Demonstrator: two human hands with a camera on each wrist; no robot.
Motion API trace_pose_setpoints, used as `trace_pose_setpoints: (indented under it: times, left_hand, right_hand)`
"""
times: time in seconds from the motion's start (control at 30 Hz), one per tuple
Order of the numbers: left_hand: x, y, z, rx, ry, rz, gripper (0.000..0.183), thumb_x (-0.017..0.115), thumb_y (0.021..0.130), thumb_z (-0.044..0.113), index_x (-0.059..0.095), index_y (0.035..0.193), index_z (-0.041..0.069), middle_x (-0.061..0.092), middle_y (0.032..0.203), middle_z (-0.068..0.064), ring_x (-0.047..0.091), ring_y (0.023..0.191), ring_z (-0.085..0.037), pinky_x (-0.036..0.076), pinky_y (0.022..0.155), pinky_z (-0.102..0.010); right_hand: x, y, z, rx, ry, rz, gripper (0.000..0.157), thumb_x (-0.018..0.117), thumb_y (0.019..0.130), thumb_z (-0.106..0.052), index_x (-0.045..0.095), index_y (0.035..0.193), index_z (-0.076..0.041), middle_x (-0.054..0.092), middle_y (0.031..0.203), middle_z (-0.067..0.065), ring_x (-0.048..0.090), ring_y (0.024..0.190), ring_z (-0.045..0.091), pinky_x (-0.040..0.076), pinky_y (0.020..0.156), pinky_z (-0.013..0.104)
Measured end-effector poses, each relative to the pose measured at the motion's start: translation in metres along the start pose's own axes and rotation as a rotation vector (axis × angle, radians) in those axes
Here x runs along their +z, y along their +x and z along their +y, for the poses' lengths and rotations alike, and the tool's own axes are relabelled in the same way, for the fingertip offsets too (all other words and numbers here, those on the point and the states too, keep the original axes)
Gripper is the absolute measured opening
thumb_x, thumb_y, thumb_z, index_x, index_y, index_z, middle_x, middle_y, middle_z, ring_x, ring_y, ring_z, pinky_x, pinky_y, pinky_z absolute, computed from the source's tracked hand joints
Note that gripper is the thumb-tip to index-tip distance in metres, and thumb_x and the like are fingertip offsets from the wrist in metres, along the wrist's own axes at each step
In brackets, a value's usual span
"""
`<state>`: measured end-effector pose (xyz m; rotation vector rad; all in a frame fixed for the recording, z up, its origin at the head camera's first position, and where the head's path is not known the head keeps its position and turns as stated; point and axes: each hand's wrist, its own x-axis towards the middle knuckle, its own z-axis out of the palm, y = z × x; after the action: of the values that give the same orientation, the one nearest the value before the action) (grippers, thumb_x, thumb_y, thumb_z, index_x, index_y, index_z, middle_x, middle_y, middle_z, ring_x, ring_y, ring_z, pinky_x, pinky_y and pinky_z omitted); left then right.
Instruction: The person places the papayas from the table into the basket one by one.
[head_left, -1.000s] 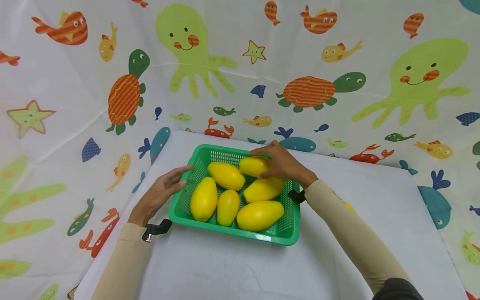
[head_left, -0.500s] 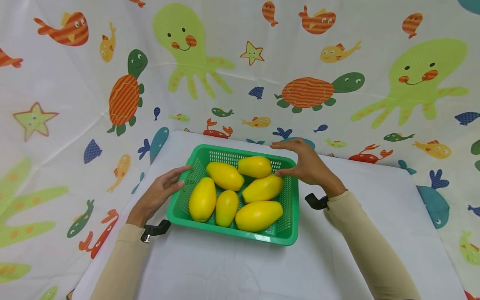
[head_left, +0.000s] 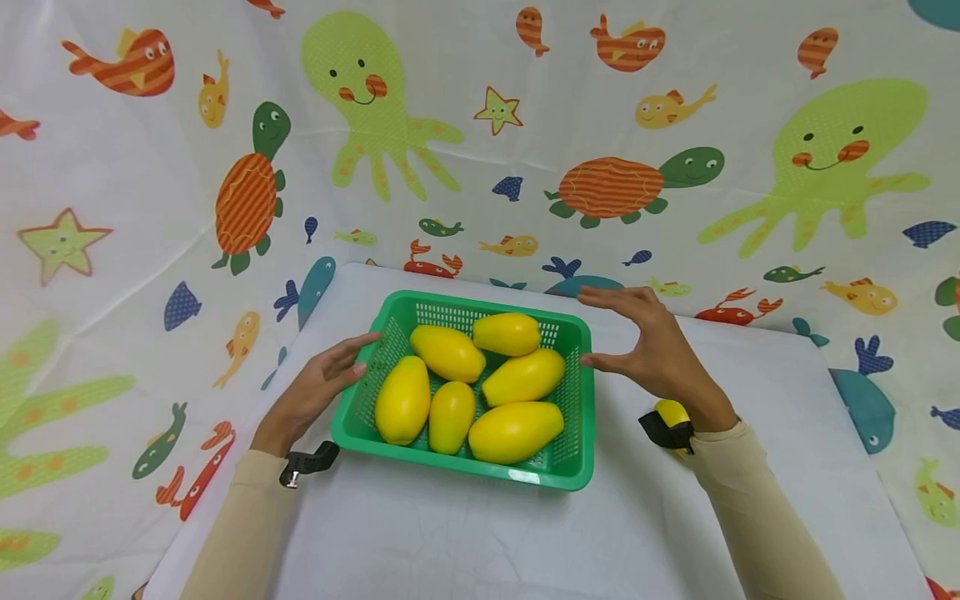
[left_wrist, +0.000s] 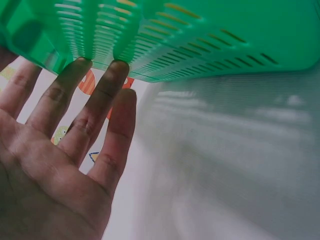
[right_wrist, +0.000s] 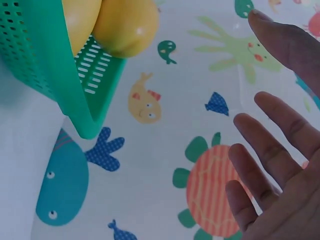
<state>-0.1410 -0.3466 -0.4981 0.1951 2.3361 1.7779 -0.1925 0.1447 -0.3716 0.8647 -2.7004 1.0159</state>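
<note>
A green plastic basket (head_left: 463, 472) holds several smooth yellow fruits, long and papaya-like, such as the large front one (head_left: 516, 432) and one at the back (head_left: 507, 334). At the basket's left end is my left hand (head_left: 318, 389), fingers extended, fingertips right at the wall; the left wrist view shows the palm (left_wrist: 50, 170) beside the slotted side. My right hand (head_left: 660, 350) hovers off the right end, holding nothing, thumb and fingers spread apart. Another yellow fruit (head_left: 672, 411) lies on the table to the right, partly hidden behind the right wrist.
The basket stands on a table covered in white cloth (head_left: 420, 542). Behind and to the left hangs a white curtain (head_left: 480, 50) printed with sea animals. A black wrist camera (head_left: 309, 463) is worn on the left wrist, another (head_left: 666, 430) on the right.
My right hand has drawn back to the right from the fruits at the basket's back right, its fingers spreading apart. The left hand and the basket have stayed in place.
</note>
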Motion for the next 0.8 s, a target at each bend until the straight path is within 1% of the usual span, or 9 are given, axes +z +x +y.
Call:
trace_pose_setpoints:
  times: [0.13, 0.2, 0.3, 0.4, 0.53, 0.63, 0.8]
  left_hand:
    - [0.001, 0.0, 0.0, -0.004, -0.007, -0.002, 0.048, 0.054, 0.103, 0.029, 0.042, 0.15, 0.036, 0.032, 0.161, 0.012, 0.023, 0.153, -0.027, 0.016, 0.118, -0.07]
    - [0.001, 0.0, 0.0, -0.005, -0.012, -0.003, 0.048, 0.054, 0.103, 0.029, 0.042, 0.15, 0.036, 0.032, 0.161, 0.012, 0.023, 0.153, -0.026, 0.016, 0.118, -0.07]
    - [0.001, 0.0, 0.0, -0.004, -0.017, -0.006, 0.048, 0.054, 0.103, 0.028, 0.042, 0.15, 0.035, 0.031, 0.162, 0.012, 0.022, 0.153, -0.026, 0.016, 0.119, -0.069]
    - [0.001, 0.0, 0.0, -0.002, -0.016, -0.008, 0.049, 0.054, 0.103, 0.028, 0.042, 0.15, 0.035, 0.031, 0.162, 0.011, 0.022, 0.153, -0.027, 0.016, 0.119, -0.069]
    - [0.0, -0.001, 0.0, -0.002, -0.017, -0.007, 0.049, 0.054, 0.103, 0.028, 0.042, 0.15, 0.035, 0.03, 0.162, 0.011, 0.023, 0.153, -0.027, 0.016, 0.119, -0.069]
    - [0.0, -0.001, 0.0, -0.001, -0.015, -0.004, 0.048, 0.054, 0.103, 0.028, 0.042, 0.15, 0.035, 0.03, 0.162, 0.011, 0.023, 0.153, -0.027, 0.016, 0.119, -0.069]
    - [0.0, 0.0, 0.0, -0.005, -0.01, 0.001, 0.048, 0.054, 0.103, 0.028, 0.042, 0.15, 0.035, 0.03, 0.162, 0.011, 0.023, 0.153, -0.028, 0.016, 0.118, -0.07]
  right_hand:
    - [-0.007, -0.012, 0.002, 0.009, -0.046, 0.037, 0.089, 0.094, 0.066, -0.03, 0.051, 0.144, -0.037, 0.048, 0.151, -0.012, 0.039, 0.132, 0.02, 0.042, 0.104, 0.062]
    - [-0.011, -0.019, 0.006, 0.043, -0.066, 0.054, 0.09, 0.094, 0.067, -0.031, 0.05, 0.145, -0.037, 0.047, 0.153, -0.011, 0.038, 0.134, 0.021, 0.041, 0.103, 0.063]
    - [-0.018, -0.033, 0.015, 0.116, -0.076, 0.07, 0.092, 0.093, 0.067, -0.032, 0.047, 0.146, -0.039, 0.045, 0.155, -0.009, 0.035, 0.136, 0.025, 0.041, 0.101, 0.066]
    - [-0.024, -0.048, 0.025, 0.197, -0.063, 0.069, 0.09, 0.092, 0.069, -0.034, 0.046, 0.147, -0.041, 0.043, 0.156, -0.008, 0.033, 0.139, 0.028, 0.038, 0.1, 0.071]
    - [-0.028, -0.067, 0.035, 0.279, -0.053, 0.067, 0.089, 0.091, 0.07, -0.035, 0.045, 0.146, -0.044, 0.041, 0.157, -0.007, 0.03, 0.139, 0.031, 0.036, 0.098, 0.073]
    - [-0.028, -0.08, 0.042, 0.313, -0.057, 0.068, 0.088, 0.091, 0.071, -0.035, 0.046, 0.146, -0.043, 0.041, 0.158, -0.003, 0.03, 0.137, 0.032, 0.036, 0.097, 0.072]
    - [-0.026, -0.099, 0.054, 0.356, -0.066, 0.054, 0.088, 0.09, 0.072, -0.035, 0.046, 0.147, -0.039, 0.04, 0.158, 0.004, 0.03, 0.137, 0.036, 0.036, 0.095, 0.074]
